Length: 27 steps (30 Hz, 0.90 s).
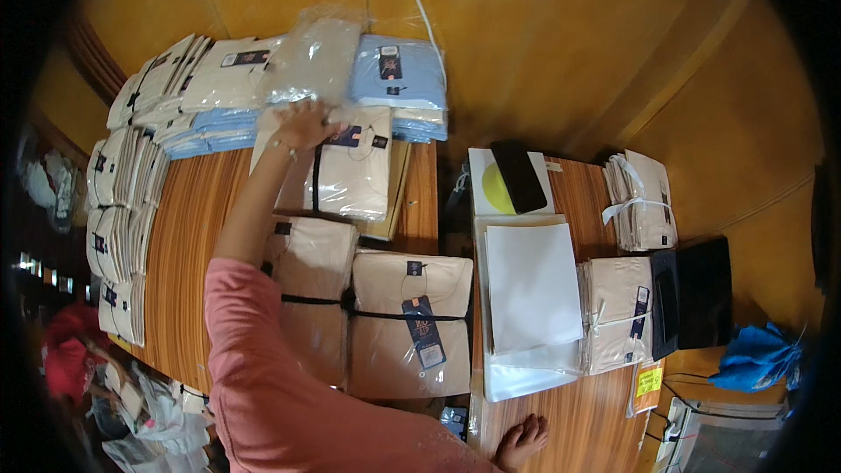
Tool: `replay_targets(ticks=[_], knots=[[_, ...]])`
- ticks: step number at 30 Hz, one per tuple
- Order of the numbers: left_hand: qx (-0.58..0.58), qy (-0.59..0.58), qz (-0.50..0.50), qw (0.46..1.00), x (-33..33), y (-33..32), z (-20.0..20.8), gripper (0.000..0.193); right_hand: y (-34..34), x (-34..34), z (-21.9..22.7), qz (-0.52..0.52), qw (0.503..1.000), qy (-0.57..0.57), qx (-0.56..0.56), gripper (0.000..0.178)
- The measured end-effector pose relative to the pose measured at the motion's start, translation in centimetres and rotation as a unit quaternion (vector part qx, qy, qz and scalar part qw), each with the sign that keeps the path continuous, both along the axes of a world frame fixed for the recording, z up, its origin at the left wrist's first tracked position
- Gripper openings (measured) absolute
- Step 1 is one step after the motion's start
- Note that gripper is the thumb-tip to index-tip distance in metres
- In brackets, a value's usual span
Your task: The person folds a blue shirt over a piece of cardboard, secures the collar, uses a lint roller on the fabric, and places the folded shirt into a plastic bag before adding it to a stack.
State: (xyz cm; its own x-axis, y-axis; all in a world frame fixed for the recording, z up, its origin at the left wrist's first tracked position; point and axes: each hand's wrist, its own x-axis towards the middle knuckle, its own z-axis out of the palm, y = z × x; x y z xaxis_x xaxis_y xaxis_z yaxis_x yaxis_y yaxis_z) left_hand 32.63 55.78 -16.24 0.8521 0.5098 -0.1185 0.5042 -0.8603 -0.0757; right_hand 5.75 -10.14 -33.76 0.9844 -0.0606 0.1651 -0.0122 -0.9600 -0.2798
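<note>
While the left arm stretches up the frame, left hand (pixel 305 125): left of upper centre, at the bottom edge of the clear plastic (pixel 314 57) and over the top of the beige pack (pixel 355 180). Fingers look bent, not spread wide. Can't tell if they're pinching the film or just pressing.

Right hand (pixel 523 444): bottom edge of the frame, right of centre, resting on the table (pixel 565 412). Fingers close together, nothing visible in it, but the underside's hidden, so I can't tell for sure.

Beige pack: upper half, a bit left of centre, lying flat. Folded cloth in shiny wrap, dark tag near its top, black strap running down it.

Clear plastic: above the hand, crinkly, just beside the blue pack (pixel 420 74). One bag or several? Can't tell.

Nearer stuff: a strapped pack (pixel 442 285) near centre, white sheets (pixel 530 289) right of it, phone (pixel 519 177) above those.

Step in hand: I'd call it handling the wrapped stack, left hand working where film meets pack.

Next move: lifting that film would call for a clean pinch on one edge, since it's probably slippery and could snag the tag. Shifting the pack itself would want both hands, imo.
</note>
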Motion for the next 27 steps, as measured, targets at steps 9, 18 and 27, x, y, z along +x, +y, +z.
replay_targets(ticks=[9, 18, 27], knots=[[0.191, -0.101, 0.044, 0.975, 2.9, 5.4, -1.8, 0.065, 0.1, 0.2, -1.0, 0.001, 1.0, -0.018, 0.004, 0.038], [0.068, -0.186, 0.018, 0.98, 4.1, 9.0, -7.3, 0.063, 0.1, 0.6, -1.1, 0.017, 1.0, -0.024, 0.003, 0.038], [0.038, -0.106, 0.062, 0.992, -0.3, 1.8, -1.7, 0.07, -0.4, 0.5, -1.5, -0.01, 1.0, -0.008, 0.006, 0.039]])
